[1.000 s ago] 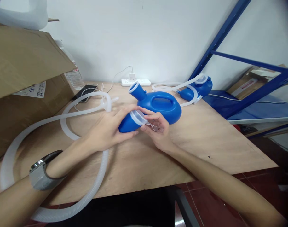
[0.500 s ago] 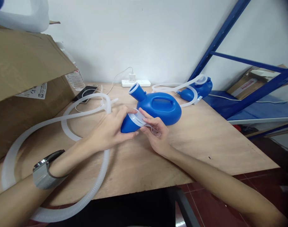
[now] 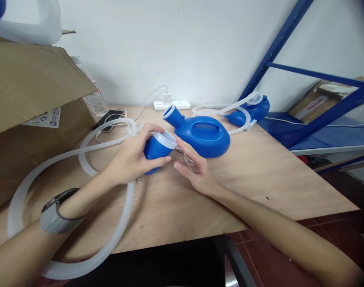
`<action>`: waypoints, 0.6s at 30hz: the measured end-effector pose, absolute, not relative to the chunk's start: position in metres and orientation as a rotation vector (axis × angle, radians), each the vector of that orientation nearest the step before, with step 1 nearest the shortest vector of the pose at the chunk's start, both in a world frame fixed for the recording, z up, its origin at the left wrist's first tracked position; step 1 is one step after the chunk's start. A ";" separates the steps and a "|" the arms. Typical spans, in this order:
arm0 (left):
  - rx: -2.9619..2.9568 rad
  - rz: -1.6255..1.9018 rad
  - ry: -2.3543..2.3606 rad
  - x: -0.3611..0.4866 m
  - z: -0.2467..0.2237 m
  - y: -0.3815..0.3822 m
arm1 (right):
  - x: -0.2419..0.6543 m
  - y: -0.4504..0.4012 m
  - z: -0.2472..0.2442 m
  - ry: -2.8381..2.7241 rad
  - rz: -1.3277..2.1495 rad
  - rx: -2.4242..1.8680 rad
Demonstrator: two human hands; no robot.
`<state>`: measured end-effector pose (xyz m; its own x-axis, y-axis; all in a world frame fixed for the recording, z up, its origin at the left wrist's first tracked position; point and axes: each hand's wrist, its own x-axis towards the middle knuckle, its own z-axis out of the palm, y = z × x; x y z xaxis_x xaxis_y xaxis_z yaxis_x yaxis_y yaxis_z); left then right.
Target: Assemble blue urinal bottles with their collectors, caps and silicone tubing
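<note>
A person's left hand [image 3: 125, 159] grips a blue cup-shaped piece [image 3: 156, 150] above the near side of the worktop [image 3: 206, 211], thumb across its front and fingers around its far side. The piece is tilted, its mouth end, topped by a translucent lid [image 3: 165, 139], leaning toward the right hand [image 3: 198, 171]. The right hand is partly open: its fingertips touch the edge of the lid, while the thumb is held apart below. A clear loop-like tab [image 3: 188, 160] reaches from beside the lid into the space between that thumb and the fingers (whether it is joined to the lid cannot be told).

Just behind the hands, a blue jug [image 3: 214, 145] with a built-in handle rests on the worktop, its open spout angled up and leftward. A pale ribbed hose [image 3: 128, 207] loops around the left forearm's side of the worktop and hangs past the near edge. A watch [image 3: 54, 218] circles the left wrist.

Farther back are a phone [image 3: 106, 118], a power strip [image 3: 174, 105] and, to the right, a second blue jug [image 3: 262, 110] with a blue bulb [image 3: 237, 118] and a coiled white tube [image 3: 229, 107]. A cardboard box [image 3: 35, 79] stands at the left.
</note>
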<state>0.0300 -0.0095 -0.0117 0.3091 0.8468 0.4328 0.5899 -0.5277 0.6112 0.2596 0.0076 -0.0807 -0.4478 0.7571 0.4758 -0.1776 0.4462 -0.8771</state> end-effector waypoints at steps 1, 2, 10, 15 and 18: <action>2.199 1.067 1.277 0.028 -0.010 -0.009 | 0.259 0.009 -0.080 -1.690 1.205 -0.498; 2.157 1.063 1.253 0.027 -0.009 -0.008 | 0.259 0.010 -0.080 -1.659 1.238 -0.489; 2.000 0.935 1.182 0.019 -0.008 -0.002 | 0.258 0.018 -0.077 -1.462 1.406 -0.609; 1.995 0.923 1.123 0.016 -0.009 -0.002 | 0.254 0.020 -0.077 -1.489 1.342 -0.651; 2.076 0.934 1.046 0.014 -0.012 0.000 | 0.254 0.021 -0.080 -1.559 1.329 -0.576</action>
